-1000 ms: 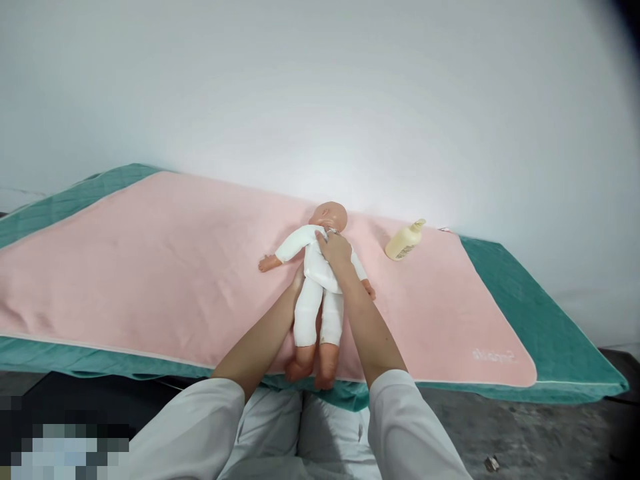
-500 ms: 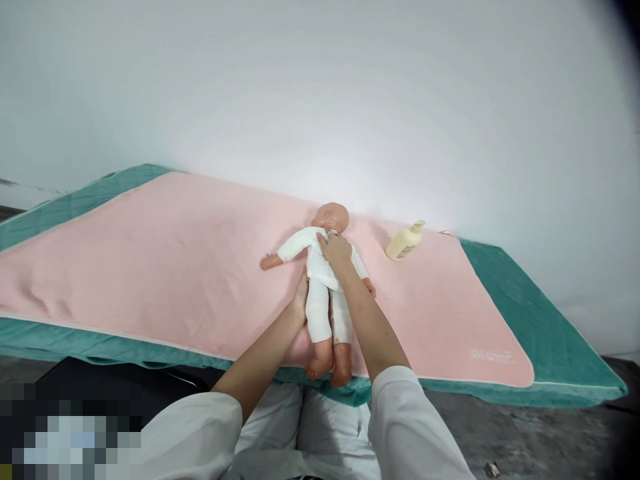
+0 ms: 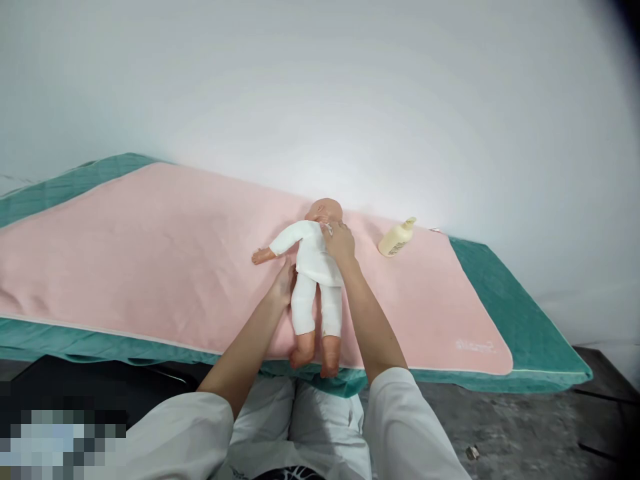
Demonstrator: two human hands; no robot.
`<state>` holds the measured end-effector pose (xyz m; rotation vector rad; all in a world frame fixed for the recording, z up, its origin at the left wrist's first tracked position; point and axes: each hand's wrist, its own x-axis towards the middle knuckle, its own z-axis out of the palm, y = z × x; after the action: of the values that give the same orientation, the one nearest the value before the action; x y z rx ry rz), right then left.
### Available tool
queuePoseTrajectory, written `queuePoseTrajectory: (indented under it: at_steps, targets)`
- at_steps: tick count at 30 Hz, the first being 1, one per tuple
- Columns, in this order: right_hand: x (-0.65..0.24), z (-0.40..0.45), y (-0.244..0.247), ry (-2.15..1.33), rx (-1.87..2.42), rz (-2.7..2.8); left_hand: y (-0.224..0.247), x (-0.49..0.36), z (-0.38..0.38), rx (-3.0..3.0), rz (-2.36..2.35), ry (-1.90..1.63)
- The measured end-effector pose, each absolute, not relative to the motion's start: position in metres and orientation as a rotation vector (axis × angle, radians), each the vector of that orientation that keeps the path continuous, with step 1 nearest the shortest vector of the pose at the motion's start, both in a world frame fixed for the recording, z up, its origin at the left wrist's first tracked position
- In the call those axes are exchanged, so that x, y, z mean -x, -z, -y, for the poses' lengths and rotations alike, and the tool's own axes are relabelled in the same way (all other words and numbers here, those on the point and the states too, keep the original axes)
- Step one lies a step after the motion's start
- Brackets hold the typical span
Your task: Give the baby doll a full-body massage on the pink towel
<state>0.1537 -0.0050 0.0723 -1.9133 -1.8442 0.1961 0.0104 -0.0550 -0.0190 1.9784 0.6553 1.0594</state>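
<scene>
A baby doll (image 3: 315,253) in white clothes lies on a pink mat (image 3: 200,253), its head toward the wall and its feet toward me. My right hand (image 3: 340,241) rests on the doll's upper chest and shoulder, covering its arm on that side. Beside the doll's hip, my left hand (image 3: 284,281) is against its side, with the fingers partly hidden next to the body. The doll's other arm stretches out to the left on the mat.
A pale yellow pump bottle (image 3: 396,239) stands on the mat to the doll's right. Under the mat is a green padded cover (image 3: 520,300). A pale wall (image 3: 320,100) rises behind. A dark chair (image 3: 100,393) is at the lower left.
The doll, mat and bottle appear slightly farther left and higher in view. My right hand has shifted toward the doll's shoulder, uncovering more of its chest, and the doll's legs are farther apart.
</scene>
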Motion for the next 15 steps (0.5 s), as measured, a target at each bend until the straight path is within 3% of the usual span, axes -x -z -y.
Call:
queuePoseTrajectory:
  at_steps: [7, 15]
  targets:
    - [-0.184, 0.09, -0.053, -0.376, 1.692, 1.632, 0.027, 0.02, 0.119, -1.248, -0.895, -1.068]
    - [-0.172, 0.185, -0.006, -0.537, 1.658, 1.594, 0.029, 0.002, 0.157, -1.534, -1.047, -1.207]
